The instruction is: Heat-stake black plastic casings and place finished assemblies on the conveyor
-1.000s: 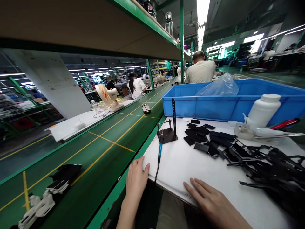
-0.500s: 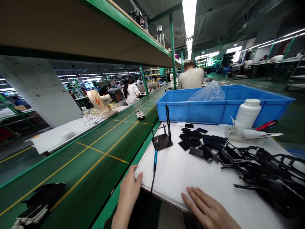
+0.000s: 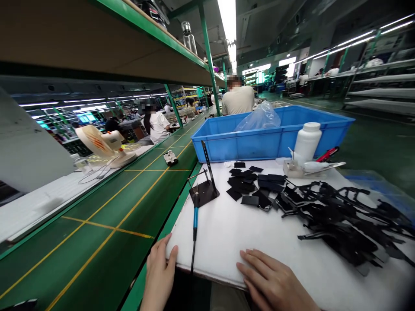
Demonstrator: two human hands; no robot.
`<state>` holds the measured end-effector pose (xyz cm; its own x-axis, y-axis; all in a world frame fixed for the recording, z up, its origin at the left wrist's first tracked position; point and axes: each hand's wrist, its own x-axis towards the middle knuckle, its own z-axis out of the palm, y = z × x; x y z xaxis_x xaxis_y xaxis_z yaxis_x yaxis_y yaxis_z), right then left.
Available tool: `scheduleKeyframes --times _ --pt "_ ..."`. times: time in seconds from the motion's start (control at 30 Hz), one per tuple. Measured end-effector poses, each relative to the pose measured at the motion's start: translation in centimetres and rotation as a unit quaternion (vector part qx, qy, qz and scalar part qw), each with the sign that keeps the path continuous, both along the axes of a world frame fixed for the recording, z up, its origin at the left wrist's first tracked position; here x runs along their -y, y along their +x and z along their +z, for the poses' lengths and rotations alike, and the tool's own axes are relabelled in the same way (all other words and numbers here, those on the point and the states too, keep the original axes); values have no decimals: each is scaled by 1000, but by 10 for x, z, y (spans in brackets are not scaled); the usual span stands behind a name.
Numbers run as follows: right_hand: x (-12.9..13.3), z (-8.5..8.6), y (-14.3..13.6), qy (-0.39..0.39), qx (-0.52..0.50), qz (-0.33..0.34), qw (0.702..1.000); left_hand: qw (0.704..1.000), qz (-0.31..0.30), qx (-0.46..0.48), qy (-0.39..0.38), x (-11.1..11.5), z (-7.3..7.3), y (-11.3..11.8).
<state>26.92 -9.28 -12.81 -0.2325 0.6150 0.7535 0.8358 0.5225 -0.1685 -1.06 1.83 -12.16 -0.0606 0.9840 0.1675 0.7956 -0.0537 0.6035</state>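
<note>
My left hand (image 3: 159, 271) rests at the near left corner of the white-topped table (image 3: 217, 246), thumb and fingers apart around the corner, with no loose item in it. My right hand (image 3: 270, 278) lies palm down at the table's front edge, its fingers stretched out. Between and beyond them, a blue-handled soldering iron (image 3: 195, 218) leans on a black metal stand (image 3: 205, 193). Black flat pieces (image 3: 249, 200) are scattered past the hands. To the right is a heap of black frame-like parts (image 3: 333, 216).
A blue bin (image 3: 240, 147) with a clear plastic bag (image 3: 262, 117) stands behind the pieces, near a white bottle (image 3: 307, 142). On the left runs a green conveyor belt (image 3: 106, 207) carrying a white-and-black part (image 3: 170, 158). A shelf (image 3: 155, 39) overhangs it. Co-workers sit farther along.
My view has turned right, so the surroundings appear farther left. The black part on the near belt has almost left the picture. Both hands stay by the table edge.
</note>
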Motion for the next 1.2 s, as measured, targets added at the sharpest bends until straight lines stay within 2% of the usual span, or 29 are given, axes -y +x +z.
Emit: scheduleKeyframes --times 0.33,0.57,0.77,0.97,1.2 --pt "2 -8 -1 -55 -18 -13 998 999 -2 -33 11 -5 0 2" --pt "4 1 2 -95 9 -18 995 992 1 -126 -21 -7 3 5" --pt "4 -1 3 -93 0 -9 996 993 -1 -118 -2 -7 -1 5" --pt "4 -7 1 -80 -21 -1 997 994 4 -108 -3 1 2 8" --pt "5 15 5 -100 -56 18 993 995 14 -96 -22 3 5 11"
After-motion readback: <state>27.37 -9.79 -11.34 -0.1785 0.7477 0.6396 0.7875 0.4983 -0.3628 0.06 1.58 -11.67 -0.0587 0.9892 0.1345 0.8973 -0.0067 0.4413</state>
